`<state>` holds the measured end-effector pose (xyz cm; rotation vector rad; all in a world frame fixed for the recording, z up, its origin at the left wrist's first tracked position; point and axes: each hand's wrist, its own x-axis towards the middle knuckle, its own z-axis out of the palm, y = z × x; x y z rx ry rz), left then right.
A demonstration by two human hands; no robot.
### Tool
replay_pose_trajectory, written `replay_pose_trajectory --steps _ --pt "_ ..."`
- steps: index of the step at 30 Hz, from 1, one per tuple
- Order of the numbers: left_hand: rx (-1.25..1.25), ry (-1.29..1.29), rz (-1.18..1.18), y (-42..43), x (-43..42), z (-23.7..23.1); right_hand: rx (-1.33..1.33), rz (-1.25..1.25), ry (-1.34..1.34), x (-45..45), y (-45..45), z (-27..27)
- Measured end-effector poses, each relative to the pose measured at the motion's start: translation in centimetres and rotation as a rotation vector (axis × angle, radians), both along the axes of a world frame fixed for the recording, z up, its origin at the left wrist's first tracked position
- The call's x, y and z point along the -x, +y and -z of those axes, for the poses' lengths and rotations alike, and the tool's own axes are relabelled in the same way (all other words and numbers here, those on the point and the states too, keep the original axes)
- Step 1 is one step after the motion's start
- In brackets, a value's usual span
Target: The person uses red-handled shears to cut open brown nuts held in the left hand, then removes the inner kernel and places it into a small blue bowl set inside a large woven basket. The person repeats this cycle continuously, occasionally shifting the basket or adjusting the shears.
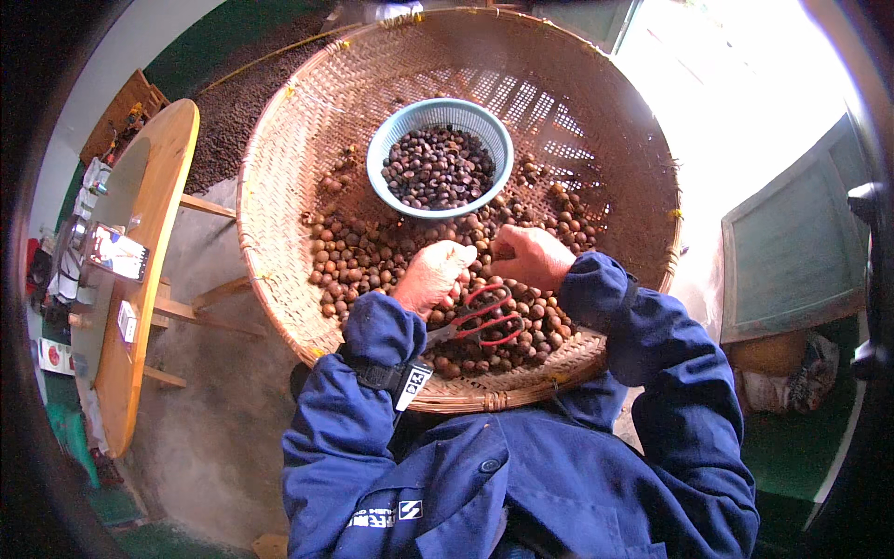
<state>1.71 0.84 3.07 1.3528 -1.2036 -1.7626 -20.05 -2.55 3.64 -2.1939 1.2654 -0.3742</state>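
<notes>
A wide woven bamboo basket [293, 154] rests over my lap, with round brown nuts or dried fruits [349, 265] spread across its bottom. Near its middle stands a light-blue plastic colander [377, 178], holding many darker pieces [440, 168], some of which look like split shells. My left hand [434, 276] is pinched, thumb against fingers, above the nuts; whatever may be between the fingertips is hidden. Close by on the right, my right hand [534, 257] is curled low over the nuts, its fingertips out of sight. Scissors with red-and-black handles [485, 318] lie on the nuts below both hands.
At left is a wooden table [167, 202] carrying a phone with a lit screen [117, 251] and a small white box [127, 321]. A large heap of dark nuts [237, 112] covers the floor behind. A green panel [793, 230] stands at right, near bright daylight.
</notes>
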Motion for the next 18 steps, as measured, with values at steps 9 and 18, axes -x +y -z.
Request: replay_pose_trajectory --steps 9,18 --pt "-0.072 0.231 0.038 0.0 -0.5 0.0 -0.151 0.041 -0.432 -3.9 1.7 -1.5" --pt "-0.089 0.166 -0.025 0.1 -0.1 -0.2 -0.519 -0.007 -0.705 -3.0 1.0 0.4"
